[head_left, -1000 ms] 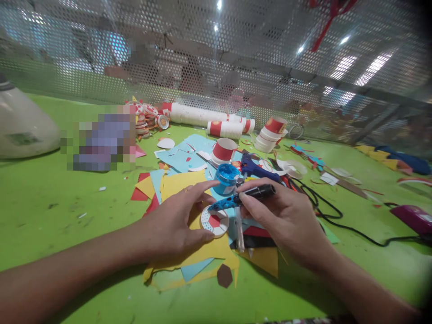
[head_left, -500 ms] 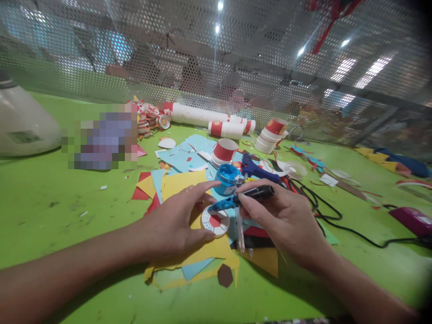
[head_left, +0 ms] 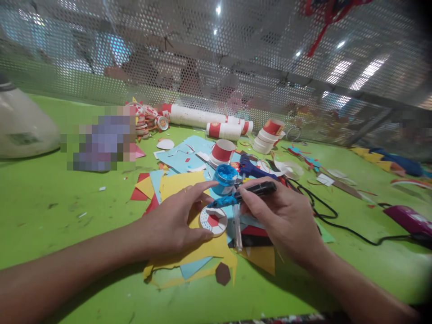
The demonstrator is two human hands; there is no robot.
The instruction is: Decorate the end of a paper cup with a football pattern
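A round white disc (head_left: 221, 224) with a red hexagon in its middle, dark lines and small blue dots lies on yellow paper. My left hand (head_left: 177, 215) steadies it, thumb at the near edge and the other fingers curled round the far left side. In my right hand (head_left: 283, 216) is a black marker pen (head_left: 258, 191), its front part smeared with blue paint. The pen's tip is at the disc's upper left edge; whether it touches cannot be told. Just behind the pen stands an open jar of blue paint (head_left: 225, 177).
A red and white paper cup (head_left: 222, 152) and a dark blue glue gun (head_left: 253, 167) sit behind the jar. Stacked cups (head_left: 222, 130) lie farther back by the perforated screen (head_left: 202, 58). A black cable (head_left: 354, 234) crosses the green table (head_left: 111, 288) on the right.
The view has shifted slightly. The marker pen's tip has moved a little up toward the disc's rim, and the pen lies a bit flatter. Both hands keep their hold.
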